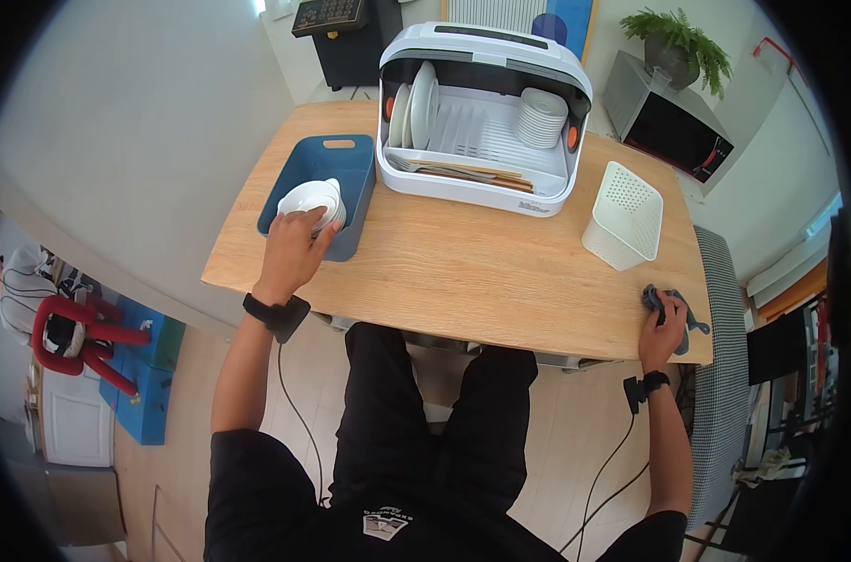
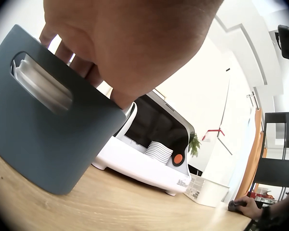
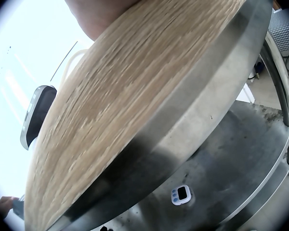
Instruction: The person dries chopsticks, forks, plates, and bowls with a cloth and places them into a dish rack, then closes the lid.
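Observation:
In the head view the left hand (image 1: pixel 297 245) reaches into a blue bin (image 1: pixel 352 245), its fingers and thumb around the white bowls (image 1: pixel 309 196) stacked there. The left wrist view shows that hand (image 2: pixel 130 43) over the wall of the bin (image 2: pixel 48 139), its fingertips hidden inside. At the table's right front corner the right hand (image 1: pixel 664 330) grips a dark grey cloth-like item (image 1: pixel 652 298), partly covered by the fingers. Only a blurred part of the right hand (image 3: pixel 103 14) appears in the right wrist view.
A white dish rack (image 1: pixel 477 192) with plates, small dishes and chopsticks stands at the back of the wooden table (image 1: pixel 444 272). A white perforated basket (image 1: pixel 624 220) is to its right. Behind that are a microwave (image 1: pixel 669 122) and a potted fern (image 1: pixel 674 56).

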Action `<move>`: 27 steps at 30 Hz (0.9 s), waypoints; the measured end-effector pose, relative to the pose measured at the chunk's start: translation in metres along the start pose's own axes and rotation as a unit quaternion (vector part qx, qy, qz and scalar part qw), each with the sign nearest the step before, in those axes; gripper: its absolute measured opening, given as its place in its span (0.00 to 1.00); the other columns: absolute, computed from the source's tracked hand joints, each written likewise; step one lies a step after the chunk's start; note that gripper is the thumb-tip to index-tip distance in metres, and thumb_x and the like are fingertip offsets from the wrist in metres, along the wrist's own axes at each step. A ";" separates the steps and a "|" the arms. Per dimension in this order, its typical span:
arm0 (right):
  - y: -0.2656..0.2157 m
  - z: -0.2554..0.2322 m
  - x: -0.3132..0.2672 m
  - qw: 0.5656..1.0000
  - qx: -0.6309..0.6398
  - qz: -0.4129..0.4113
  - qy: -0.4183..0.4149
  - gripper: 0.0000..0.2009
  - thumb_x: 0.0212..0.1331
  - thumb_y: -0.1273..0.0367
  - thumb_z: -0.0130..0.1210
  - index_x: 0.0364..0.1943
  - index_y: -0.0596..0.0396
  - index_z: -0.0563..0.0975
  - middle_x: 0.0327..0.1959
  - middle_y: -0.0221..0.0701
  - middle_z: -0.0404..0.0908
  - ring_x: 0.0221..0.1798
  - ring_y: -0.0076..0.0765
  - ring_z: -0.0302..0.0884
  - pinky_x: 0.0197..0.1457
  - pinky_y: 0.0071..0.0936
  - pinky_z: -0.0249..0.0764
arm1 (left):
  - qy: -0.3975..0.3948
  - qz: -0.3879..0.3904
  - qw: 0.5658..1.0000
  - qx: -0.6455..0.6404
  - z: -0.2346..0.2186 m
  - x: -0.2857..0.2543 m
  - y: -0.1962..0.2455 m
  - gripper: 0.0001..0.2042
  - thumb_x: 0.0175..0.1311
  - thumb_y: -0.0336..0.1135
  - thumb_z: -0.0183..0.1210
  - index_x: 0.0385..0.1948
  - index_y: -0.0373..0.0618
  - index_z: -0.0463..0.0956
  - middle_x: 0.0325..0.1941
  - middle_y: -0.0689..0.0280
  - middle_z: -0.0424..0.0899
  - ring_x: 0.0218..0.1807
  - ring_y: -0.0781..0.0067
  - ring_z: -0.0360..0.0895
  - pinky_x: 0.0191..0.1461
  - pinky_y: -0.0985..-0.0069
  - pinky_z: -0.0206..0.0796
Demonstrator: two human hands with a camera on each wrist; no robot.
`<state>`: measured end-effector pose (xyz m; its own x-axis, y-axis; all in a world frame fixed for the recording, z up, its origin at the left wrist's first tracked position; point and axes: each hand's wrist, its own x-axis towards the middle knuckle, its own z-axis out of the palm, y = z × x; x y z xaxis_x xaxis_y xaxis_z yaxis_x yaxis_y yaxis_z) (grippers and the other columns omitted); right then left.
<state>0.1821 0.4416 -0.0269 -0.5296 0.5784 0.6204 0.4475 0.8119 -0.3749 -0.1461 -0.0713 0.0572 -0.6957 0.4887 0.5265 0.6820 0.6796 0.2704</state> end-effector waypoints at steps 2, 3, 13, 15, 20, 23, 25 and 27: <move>-0.001 0.000 0.000 1.000 -0.004 -0.002 0.001 0.19 0.56 0.83 0.54 0.51 0.54 0.81 0.50 0.41 0.74 0.56 0.51 0.74 0.60 0.38 0.71 | 0.005 0.006 1.000 -0.006 -0.001 0.001 0.002 0.18 0.66 0.43 0.62 0.45 0.35 0.83 0.37 0.49 0.87 0.43 0.49 0.82 0.54 0.58 0.67; -0.003 0.000 0.001 1.000 -0.002 -0.008 0.010 0.18 0.56 0.83 0.54 0.51 0.55 0.81 0.49 0.41 0.75 0.54 0.50 0.75 0.59 0.38 0.71 | 0.011 0.010 1.000 -0.011 -0.003 0.001 0.003 0.16 0.65 0.41 0.63 0.45 0.35 0.83 0.37 0.49 0.87 0.43 0.49 0.82 0.53 0.58 0.68; -0.003 0.001 0.001 1.000 0.003 -0.002 0.012 0.19 0.55 0.84 0.53 0.51 0.55 0.81 0.48 0.40 0.75 0.53 0.49 0.75 0.57 0.38 0.71 | 0.035 0.025 0.998 -0.044 -0.009 0.003 0.003 0.10 0.62 0.28 0.62 0.43 0.35 0.84 0.40 0.49 0.86 0.43 0.47 0.82 0.50 0.59 0.72; -0.003 0.000 0.001 1.000 0.000 0.001 0.009 0.19 0.55 0.84 0.53 0.50 0.56 0.81 0.48 0.40 0.75 0.53 0.49 0.75 0.57 0.38 0.71 | 0.034 0.042 0.998 -0.016 -0.012 0.007 0.003 0.09 0.63 0.26 0.60 0.43 0.37 0.83 0.40 0.50 0.87 0.44 0.46 0.82 0.50 0.60 0.73; -0.007 -0.002 0.002 1.000 -0.005 -0.010 0.019 0.18 0.55 0.83 0.54 0.50 0.56 0.81 0.48 0.40 0.75 0.52 0.49 0.75 0.56 0.38 0.71 | 0.075 0.007 0.995 -0.063 -0.026 0.013 0.022 0.09 0.66 0.26 0.58 0.45 0.38 0.82 0.42 0.50 0.86 0.44 0.48 0.82 0.50 0.63 0.73; -0.005 -0.003 0.002 1.000 -0.010 -0.008 0.018 0.18 0.54 0.83 0.55 0.50 0.56 0.82 0.47 0.40 0.75 0.51 0.49 0.75 0.54 0.38 0.71 | 0.090 -0.022 0.976 -0.198 -0.026 0.019 0.041 0.09 0.73 0.29 0.54 0.48 0.38 0.81 0.43 0.55 0.87 0.44 0.59 0.83 0.51 0.73 0.72; -0.005 -0.002 0.002 1.000 0.002 -0.016 0.019 0.18 0.54 0.83 0.55 0.49 0.56 0.82 0.47 0.40 0.75 0.50 0.49 0.75 0.53 0.38 0.71 | 0.068 -0.083 0.884 -0.455 -0.019 0.025 0.048 0.11 0.76 0.30 0.52 0.50 0.36 0.79 0.45 0.60 0.87 0.47 0.67 0.82 0.55 0.78 0.69; -0.005 -0.001 0.002 0.999 -0.012 -0.019 0.025 0.18 0.54 0.83 0.55 0.49 0.56 0.82 0.47 0.40 0.75 0.50 0.48 0.75 0.52 0.37 0.71 | 0.054 -0.107 0.863 -0.491 -0.009 0.031 0.057 0.14 0.78 0.33 0.48 0.55 0.36 0.74 0.49 0.62 0.84 0.51 0.69 0.81 0.60 0.75 0.69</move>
<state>0.1796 0.4389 -0.0229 -0.5101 0.5422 0.6677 0.4447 0.8307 -0.3348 -0.1268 -0.0221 0.0961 -0.8407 0.3197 0.4371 0.4394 -0.0689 0.8956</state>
